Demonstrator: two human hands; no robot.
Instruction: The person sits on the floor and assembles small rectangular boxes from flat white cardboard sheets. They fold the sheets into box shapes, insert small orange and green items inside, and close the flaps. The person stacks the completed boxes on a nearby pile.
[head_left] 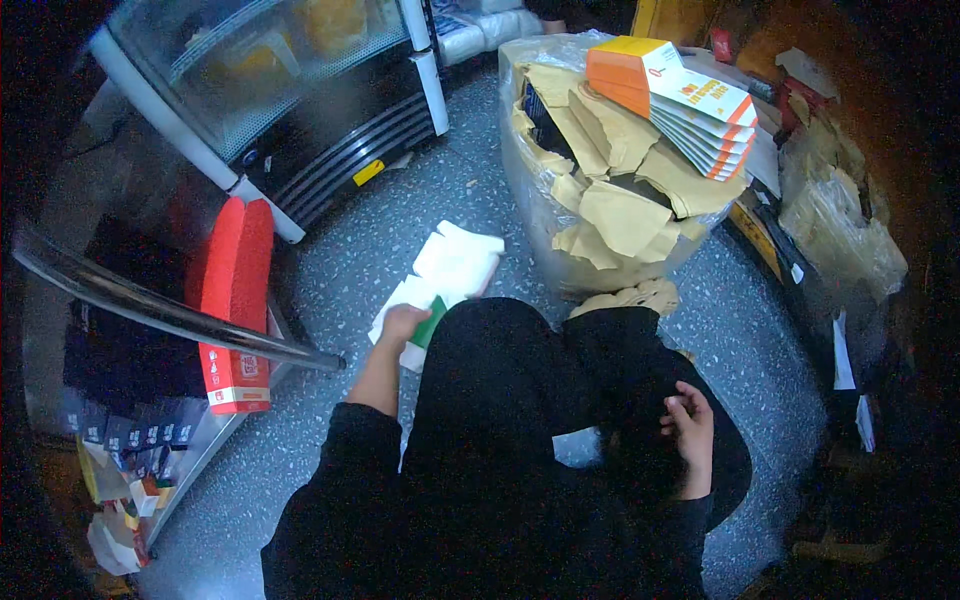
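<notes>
My left hand reaches down beside my left knee, its fingers closed at the edge of a flat white piece with a green patch. That piece lies against several folded white paper-like pieces on the floor; their exact kind I cannot make out. My fingertips are partly hidden. My right hand hovers over my right thigh, fingers loosely bent and apart, with nothing seen in them. Ahead to the right, a fanned stack of orange and white flat cartons rests on a plastic-wrapped bundle of torn brown paper.
A glass-fronted cabinet stands at the far left. Nearer on the left are a tall red carton, a metal tube and a low shelf with small boxes. Crumpled plastic-wrapped packaging lines the right side. The floor is speckled grey-blue.
</notes>
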